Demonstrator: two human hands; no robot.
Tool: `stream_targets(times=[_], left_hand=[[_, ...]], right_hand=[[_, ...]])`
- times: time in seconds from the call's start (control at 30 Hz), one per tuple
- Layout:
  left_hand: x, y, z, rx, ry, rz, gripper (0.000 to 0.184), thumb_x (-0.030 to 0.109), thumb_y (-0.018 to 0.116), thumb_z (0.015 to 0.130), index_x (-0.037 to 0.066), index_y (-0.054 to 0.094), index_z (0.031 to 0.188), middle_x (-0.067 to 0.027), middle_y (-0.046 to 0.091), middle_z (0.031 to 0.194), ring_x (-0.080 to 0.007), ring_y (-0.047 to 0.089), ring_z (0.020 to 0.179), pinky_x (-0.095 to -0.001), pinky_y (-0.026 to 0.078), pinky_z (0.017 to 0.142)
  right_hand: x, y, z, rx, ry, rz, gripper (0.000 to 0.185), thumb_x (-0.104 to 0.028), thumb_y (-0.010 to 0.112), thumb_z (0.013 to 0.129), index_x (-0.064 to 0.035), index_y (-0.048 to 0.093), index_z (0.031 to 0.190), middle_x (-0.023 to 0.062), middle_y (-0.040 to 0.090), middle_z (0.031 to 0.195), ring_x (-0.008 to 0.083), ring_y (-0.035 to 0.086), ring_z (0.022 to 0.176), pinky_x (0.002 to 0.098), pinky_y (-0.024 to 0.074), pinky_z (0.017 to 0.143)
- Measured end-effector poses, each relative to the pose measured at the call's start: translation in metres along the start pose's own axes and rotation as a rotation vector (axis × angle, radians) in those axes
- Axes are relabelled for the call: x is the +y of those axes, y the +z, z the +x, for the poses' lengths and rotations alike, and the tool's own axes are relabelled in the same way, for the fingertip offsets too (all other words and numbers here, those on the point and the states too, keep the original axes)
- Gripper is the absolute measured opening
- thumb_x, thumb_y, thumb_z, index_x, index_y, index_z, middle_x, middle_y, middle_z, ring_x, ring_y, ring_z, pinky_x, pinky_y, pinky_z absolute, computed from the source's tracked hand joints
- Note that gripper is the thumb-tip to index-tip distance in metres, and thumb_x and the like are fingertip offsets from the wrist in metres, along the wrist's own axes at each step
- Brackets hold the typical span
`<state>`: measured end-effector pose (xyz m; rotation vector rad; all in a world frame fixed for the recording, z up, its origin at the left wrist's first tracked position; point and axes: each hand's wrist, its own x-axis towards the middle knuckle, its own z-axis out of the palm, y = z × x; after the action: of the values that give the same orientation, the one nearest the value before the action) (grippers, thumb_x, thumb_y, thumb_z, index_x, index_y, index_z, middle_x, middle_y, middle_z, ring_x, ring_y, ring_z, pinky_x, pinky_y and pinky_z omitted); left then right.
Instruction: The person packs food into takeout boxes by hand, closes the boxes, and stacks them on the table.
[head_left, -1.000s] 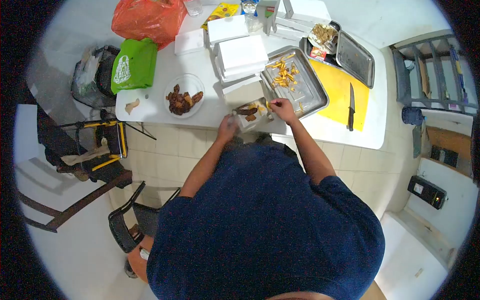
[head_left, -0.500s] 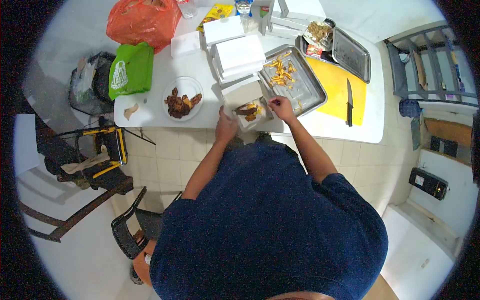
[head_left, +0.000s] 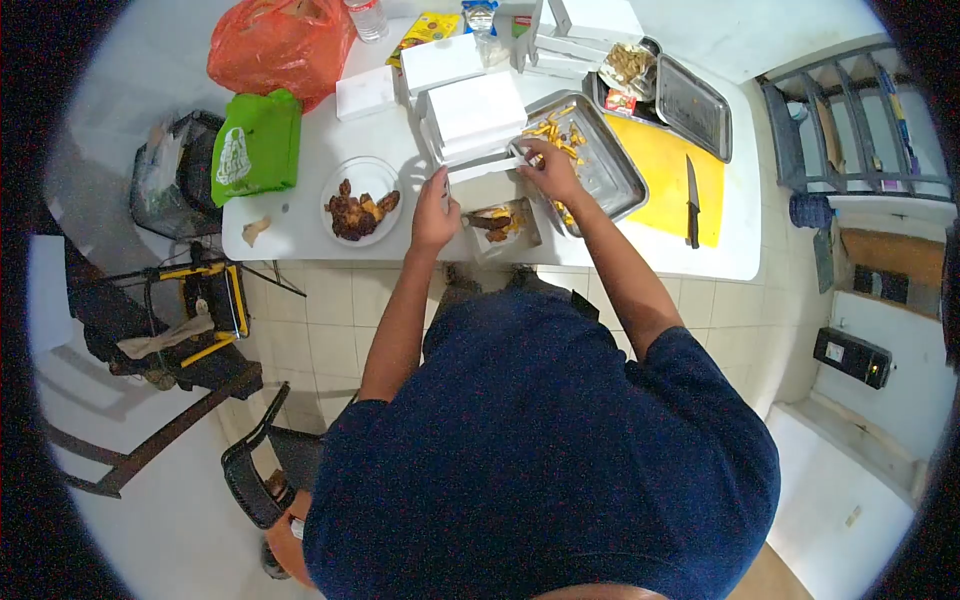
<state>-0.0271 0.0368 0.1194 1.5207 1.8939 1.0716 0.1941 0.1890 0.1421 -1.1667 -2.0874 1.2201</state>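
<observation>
An open paper food box (head_left: 486,248) with browned chicken and fries inside sits at the table's front edge, its lid raised at the back. My left hand (head_left: 435,214) is closed on the left side of the lid. At the lid's far right corner, my right hand (head_left: 550,170) pinches the flap between thumb and fingers. Left of the box is a white plate (head_left: 328,222) of browned chicken pieces (head_left: 358,214). To the right lies a metal tray (head_left: 615,180) with fries (head_left: 562,135), partly covered by my right hand.
Stacked white boxes (head_left: 472,115) stand right behind the lid. A knife (head_left: 693,200) lies on a yellow cutting board (head_left: 655,205) at the right. Green (head_left: 257,150) and red bags (head_left: 280,55) stand at the left. Below left, another person's arm (head_left: 288,545) shows beside a chair (head_left: 262,465).
Both hands have moved away from the box's front part to its lid, up and forward. The lid is lifted higher, its edge now between my hands.
</observation>
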Motion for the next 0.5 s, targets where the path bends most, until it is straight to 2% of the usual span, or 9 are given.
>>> stream_targets(times=[0.03,0.1,0.2,0.3,0.33,0.4,0.5], left_hand=[[0.001,0.000,0.002,0.032,0.050,-0.025,0.058,0.006,0.058,0.079,-0.001,0.041,0.134,-0.0228,0.052,0.123,-0.0394,0.050,0.116,-0.0407,0.041,0.099],[0.008,-0.002,0.005,-0.011,0.024,-0.017,0.059,0.005,0.058,0.078,0.000,0.042,0.134,-0.0223,0.052,0.123,-0.0390,0.050,0.116,-0.0411,0.041,0.099],[0.003,0.002,0.007,-0.016,0.042,-0.018,0.059,0.004,0.059,0.077,0.002,0.042,0.134,-0.0218,0.051,0.122,-0.0382,0.049,0.117,-0.0409,0.042,0.099],[-0.014,0.006,0.009,-0.086,0.039,0.004,0.060,0.003,0.062,0.078,0.003,0.042,0.135,-0.0204,0.050,0.127,-0.0348,0.051,0.115,-0.0390,0.047,0.091],[-0.018,0.007,0.011,-0.125,0.033,0.015,0.060,0.004,0.064,0.079,0.004,0.042,0.135,-0.0198,0.049,0.129,-0.0332,0.053,0.115,-0.0382,0.050,0.088],[-0.018,0.011,0.010,-0.065,0.016,-0.064,0.059,0.004,0.064,0.080,0.004,0.042,0.134,-0.0198,0.050,0.129,-0.0322,0.053,0.115,-0.0373,0.050,0.087],[-0.015,0.013,0.010,-0.019,0.012,-0.131,0.058,0.003,0.064,0.080,0.004,0.042,0.134,-0.0201,0.051,0.128,-0.0312,0.055,0.113,-0.0361,0.051,0.086]], right_hand=[[0.002,0.000,0.000,-0.018,0.003,-0.018,0.043,-0.013,0.075,0.074,-0.0067,0.062,0.115,0.0161,0.062,0.099,0.0269,0.063,0.083,0.0358,0.0527,0.073],[0.010,0.002,0.001,-0.057,0.008,-0.054,0.046,-0.012,0.075,0.075,-0.0086,0.062,0.119,0.0176,0.061,0.101,0.0299,0.063,0.088,0.0379,0.0522,0.078],[0.021,0.004,-0.003,0.001,-0.114,-0.251,0.052,-0.007,0.075,0.071,-0.0090,0.061,0.121,0.0133,0.059,0.104,0.0229,0.060,0.078,0.0324,0.0514,0.072],[0.010,-0.002,-0.012,-0.005,-0.002,-0.283,0.052,-0.006,0.074,0.071,-0.0064,0.060,0.121,0.0150,0.056,0.108,0.0237,0.059,0.077,0.0346,0.0516,0.072],[0.019,0.001,-0.012,0.033,-0.011,-0.272,0.052,-0.006,0.074,0.071,-0.0057,0.059,0.121,0.0157,0.055,0.110,0.0241,0.059,0.078,0.0350,0.0518,0.073],[0.034,0.006,-0.011,0.114,-0.031,-0.256,0.051,-0.006,0.073,0.071,-0.0043,0.059,0.120,0.0172,0.055,0.114,0.0250,0.060,0.082,0.0357,0.0521,0.074],[0.043,0.013,-0.019,0.279,-0.008,-0.445,0.050,-0.006,0.072,0.073,-0.0042,0.057,0.121,0.0183,0.057,0.115,0.0261,0.062,0.088,0.0350,0.0524,0.075]])
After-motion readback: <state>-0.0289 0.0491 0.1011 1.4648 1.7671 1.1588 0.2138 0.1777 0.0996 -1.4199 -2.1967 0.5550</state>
